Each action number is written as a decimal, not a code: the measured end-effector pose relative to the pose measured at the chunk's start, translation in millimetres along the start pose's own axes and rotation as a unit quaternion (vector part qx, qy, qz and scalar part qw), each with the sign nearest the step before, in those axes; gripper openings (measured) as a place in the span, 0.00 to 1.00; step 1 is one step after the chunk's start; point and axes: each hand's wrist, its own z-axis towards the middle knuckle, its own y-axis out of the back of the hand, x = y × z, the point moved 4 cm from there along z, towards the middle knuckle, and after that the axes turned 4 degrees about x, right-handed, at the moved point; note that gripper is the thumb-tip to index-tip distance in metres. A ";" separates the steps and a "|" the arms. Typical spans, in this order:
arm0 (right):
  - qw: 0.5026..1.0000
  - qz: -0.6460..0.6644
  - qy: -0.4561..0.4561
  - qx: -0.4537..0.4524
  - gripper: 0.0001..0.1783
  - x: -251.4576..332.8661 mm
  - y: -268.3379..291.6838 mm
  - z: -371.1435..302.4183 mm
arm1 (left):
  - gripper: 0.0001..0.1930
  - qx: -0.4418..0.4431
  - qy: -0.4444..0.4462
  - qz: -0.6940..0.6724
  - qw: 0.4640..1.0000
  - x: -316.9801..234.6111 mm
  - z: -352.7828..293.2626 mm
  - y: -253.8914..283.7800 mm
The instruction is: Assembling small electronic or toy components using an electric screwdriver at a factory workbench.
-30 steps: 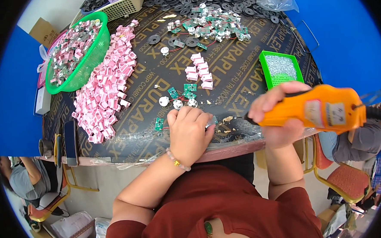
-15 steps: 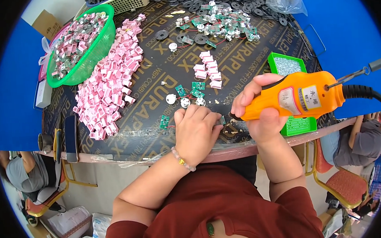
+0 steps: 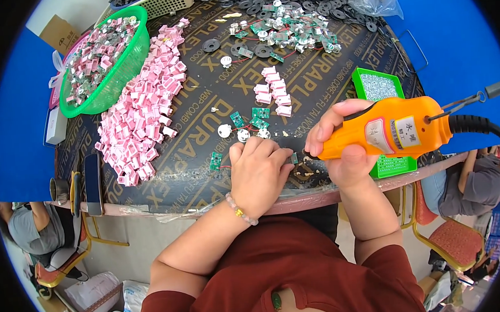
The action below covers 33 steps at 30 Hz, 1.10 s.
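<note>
An orange electric screwdriver (image 3: 381,127) lies level in my right hand (image 3: 342,142), fingers wrapped round its front end. Its tip points left, close to my left fingertips. My left hand (image 3: 260,169) is bent low over the table near its front edge. A small circuit board (image 3: 293,158) shows at its thumb and fingertips; the rest of what it covers is hidden. Another green circuit board (image 3: 216,160) with a red wire lies left of that hand. Just beyond the fingers are white round parts (image 3: 243,135) and green circuit boards (image 3: 260,113).
Pink plastic housings (image 3: 140,116) form a long heap at left, beside a full green basket (image 3: 144,43). A small group of pink housings (image 3: 275,89) lies mid-table. Wired boards (image 3: 289,32) and black discs (image 3: 332,5) are piled behind. A green tray (image 3: 359,85) holds small metal pieces.
</note>
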 end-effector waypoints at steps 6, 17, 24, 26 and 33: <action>1.000 -0.007 -0.005 0.012 0.30 -1.8 1.2 0.0 | 0.12 0.004 -0.005 0.006 1.000 -0.8 0.9 0.0; 0.993 -0.088 -0.073 0.019 0.28 -7.8 -6.3 6.2 | 0.11 0.001 -0.024 0.039 0.999 0.5 0.1 -10.0; 0.996 -0.047 -0.073 0.013 0.23 -14.0 -4.1 8.4 | 0.10 -0.030 -0.039 0.097 0.994 -6.2 -2.5 -14.9; 0.996 -0.047 -0.075 -0.002 0.26 -12.9 -3.2 6.1 | 0.10 -0.031 -0.045 0.115 0.992 -7.2 -2.7 -17.3; 0.995 -0.064 0.048 -0.052 0.30 51.4 29.3 5.3 | 0.15 -0.034 -0.067 0.090 0.993 -10.0 -6.8 -11.6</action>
